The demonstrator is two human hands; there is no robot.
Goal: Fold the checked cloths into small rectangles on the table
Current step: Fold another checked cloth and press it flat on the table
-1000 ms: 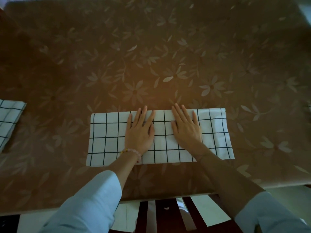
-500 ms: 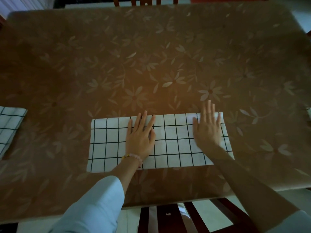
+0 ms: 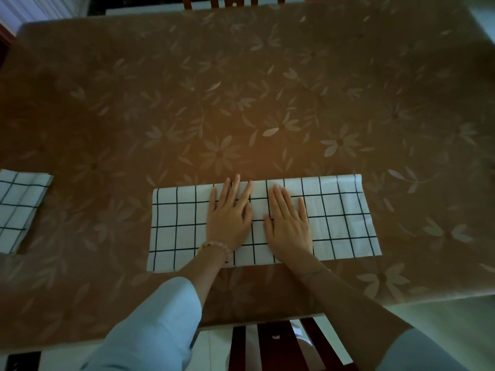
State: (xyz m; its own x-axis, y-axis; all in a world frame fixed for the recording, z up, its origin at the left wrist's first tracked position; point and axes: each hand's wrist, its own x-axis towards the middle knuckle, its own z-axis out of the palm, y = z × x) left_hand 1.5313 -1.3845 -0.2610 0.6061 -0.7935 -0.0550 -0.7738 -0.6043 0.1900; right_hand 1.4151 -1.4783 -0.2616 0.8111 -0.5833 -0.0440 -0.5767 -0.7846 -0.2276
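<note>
A white cloth with a black check (image 3: 340, 218) lies folded into a long strip near the table's front edge. My left hand (image 3: 230, 215) presses flat on its middle, fingers straight, a bead bracelet at the wrist. Just to the right, my right hand (image 3: 288, 222) lies flat on the strip too, fingers straight, close beside the left. A second checked cloth (image 3: 18, 207), folded smaller, lies at the table's left edge, partly cut off by the frame.
The table carries a brown cloth with pale flowers (image 3: 267, 103). A dark wooden chair (image 3: 281, 344) stands under the front edge between my arms. Another chair's back (image 3: 230, 1) shows beyond the far edge.
My right hand slid out to the strip's right end half a second ago and has come back to the middle beside my left hand. The left hand stayed in place.
</note>
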